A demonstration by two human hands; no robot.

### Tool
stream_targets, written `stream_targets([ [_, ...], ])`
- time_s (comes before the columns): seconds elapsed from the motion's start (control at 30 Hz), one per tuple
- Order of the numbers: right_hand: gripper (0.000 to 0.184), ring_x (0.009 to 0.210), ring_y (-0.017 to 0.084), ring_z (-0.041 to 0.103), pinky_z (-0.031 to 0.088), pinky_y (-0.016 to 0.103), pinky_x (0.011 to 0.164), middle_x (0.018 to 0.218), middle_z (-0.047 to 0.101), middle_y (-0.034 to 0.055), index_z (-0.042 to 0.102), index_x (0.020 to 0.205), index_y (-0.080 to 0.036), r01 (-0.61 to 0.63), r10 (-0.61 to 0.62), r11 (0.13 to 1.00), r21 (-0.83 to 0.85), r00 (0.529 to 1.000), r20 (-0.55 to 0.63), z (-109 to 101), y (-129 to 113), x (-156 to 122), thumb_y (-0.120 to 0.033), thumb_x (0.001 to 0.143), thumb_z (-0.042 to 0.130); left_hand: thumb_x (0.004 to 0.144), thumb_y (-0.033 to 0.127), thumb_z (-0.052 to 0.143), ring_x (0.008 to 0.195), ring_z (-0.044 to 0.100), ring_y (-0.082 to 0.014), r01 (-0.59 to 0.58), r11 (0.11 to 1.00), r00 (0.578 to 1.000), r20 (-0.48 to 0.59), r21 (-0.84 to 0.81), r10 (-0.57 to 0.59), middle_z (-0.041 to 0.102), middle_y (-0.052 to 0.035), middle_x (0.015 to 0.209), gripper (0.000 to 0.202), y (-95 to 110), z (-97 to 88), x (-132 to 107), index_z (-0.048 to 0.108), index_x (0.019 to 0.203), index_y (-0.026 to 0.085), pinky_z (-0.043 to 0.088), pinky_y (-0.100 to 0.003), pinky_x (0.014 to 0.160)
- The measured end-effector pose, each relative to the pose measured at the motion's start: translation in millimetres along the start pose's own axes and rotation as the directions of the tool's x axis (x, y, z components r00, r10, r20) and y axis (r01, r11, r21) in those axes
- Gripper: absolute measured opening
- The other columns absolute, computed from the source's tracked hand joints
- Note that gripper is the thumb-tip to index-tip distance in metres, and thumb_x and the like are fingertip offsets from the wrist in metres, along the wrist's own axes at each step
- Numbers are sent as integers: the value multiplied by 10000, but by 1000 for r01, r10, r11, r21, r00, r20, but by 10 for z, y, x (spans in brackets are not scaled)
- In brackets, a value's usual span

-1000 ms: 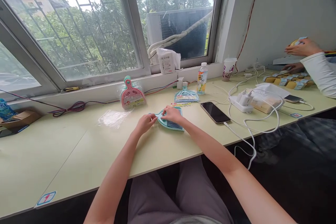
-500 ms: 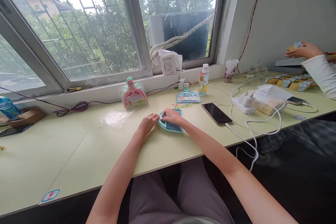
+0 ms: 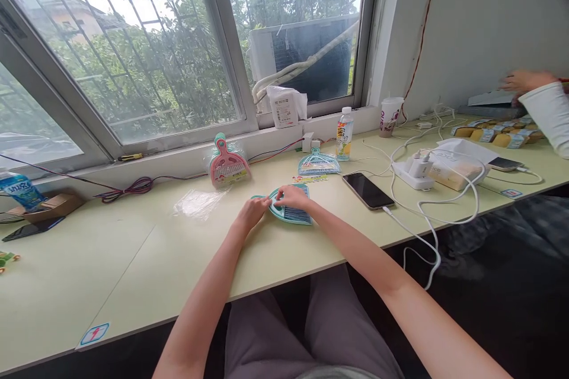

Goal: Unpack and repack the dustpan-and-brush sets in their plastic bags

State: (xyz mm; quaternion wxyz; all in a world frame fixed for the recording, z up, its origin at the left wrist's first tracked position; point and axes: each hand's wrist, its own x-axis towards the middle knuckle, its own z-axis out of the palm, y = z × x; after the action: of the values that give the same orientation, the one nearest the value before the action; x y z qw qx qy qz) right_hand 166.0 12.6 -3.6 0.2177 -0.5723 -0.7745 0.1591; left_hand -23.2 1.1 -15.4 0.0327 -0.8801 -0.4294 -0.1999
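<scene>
A small teal dustpan-and-brush set point(image 3: 291, 213) lies flat on the pale green desk point(image 3: 146, 260) in front of me. My left hand point(image 3: 252, 213) pinches its handle end at the left, fingers curled. My right hand point(image 3: 291, 196) rests on top of the set, fingers bent and pressing on it. A clear empty plastic bag point(image 3: 195, 204) lies just left of my hands. A pink set in its wrapper point(image 3: 226, 166) leans against the window sill behind. Another blue wrapped set point(image 3: 316, 162) lies behind my right hand, with a paper label point(image 3: 310, 178) beside it.
A black phone point(image 3: 365, 189) on a white cable lies to the right, then a charger block point(image 3: 413, 170) and tangled cables. A drink bottle point(image 3: 344, 133) and a cup point(image 3: 390, 116) stand by the sill. Another person's sleeve and hand point(image 3: 536, 100) work at the far right near yellow packets point(image 3: 493, 136).
My hands stay on the teal set, with the left hand shifted slightly along its handle. The other person's hand at far right has moved down and is blurred.
</scene>
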Motion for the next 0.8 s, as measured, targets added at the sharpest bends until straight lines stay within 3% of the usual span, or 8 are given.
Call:
stream_targets([
  [0.13,182,935,174,639,388,228,668,1010,721,-6,691,837,-240,19,-20,999,-43,999,-39,-10,-29,-41,-372,711,685,879,84,404,976,629,-238,-24,992,1000,18,125,22,681,-112,1013,283,12,21,-14,653,956,196,487,-331,795],
  [0.23,191,890,181,644,398,241,686,972,716,20,669,845,-222,7,-21,997,-81,986,-166,-43,-82,-73,-371,726,671,892,130,427,1196,528,-249,24,1000,978,-209,7,-22,607,-87,1253,298,42,-16,-6,636,1074,240,429,-384,977],
  [0.33,211,853,182,641,401,250,685,958,703,46,639,882,-210,-81,59,996,-48,933,-354,-89,-146,-107,-394,780,631,895,290,516,1322,413,-267,62,935,879,-424,-349,-216,461,-103,1432,428,98,-51,41,491,1320,243,327,-444,1093],
  [0.37,218,843,180,639,400,251,679,957,698,48,628,896,-210,-104,84,994,-27,911,-403,-102,-163,-118,-405,797,618,899,350,515,1310,431,-276,68,856,870,-390,-512,-302,455,-120,1433,498,124,-48,62,432,1376,232,339,-458,1082],
  [0.43,225,823,175,633,391,251,663,952,689,45,608,911,-214,-123,107,992,-2,872,-478,-118,-183,-137,-419,818,603,908,440,479,1238,507,-292,114,614,910,-167,-781,-381,518,-135,1370,558,186,-11,101,394,1410,211,402,-463,1020],
  [0.53,218,793,171,622,374,252,645,922,678,37,589,916,-214,-118,98,993,-5,844,-528,-126,-183,-149,-412,825,603,830,455,600,1179,549,-320,219,332,950,124,-917,-285,613,-102,1256,587,285,66,129,493,1346,196,444,-427,961],
  [0.67,239,811,170,619,369,248,649,908,679,33,599,873,-216,-23,16,1000,-9,872,-490,-156,-130,-119,-451,864,555,670,396,762,1081,598,-329,335,195,894,245,-922,-375,680,-80,1110,615,296,58,105,588,1227,201,491,-376,838],
  [0.8,330,898,175,615,400,258,704,1054,666,55,631,953,-222,-24,22,1000,2,858,-512,-193,41,-25,-414,963,363,642,396,781,991,632,-298,372,141,806,243,-917,-540,695,-88,1013,502,104,-29,71,656,1082,189,495,-316,732],
])
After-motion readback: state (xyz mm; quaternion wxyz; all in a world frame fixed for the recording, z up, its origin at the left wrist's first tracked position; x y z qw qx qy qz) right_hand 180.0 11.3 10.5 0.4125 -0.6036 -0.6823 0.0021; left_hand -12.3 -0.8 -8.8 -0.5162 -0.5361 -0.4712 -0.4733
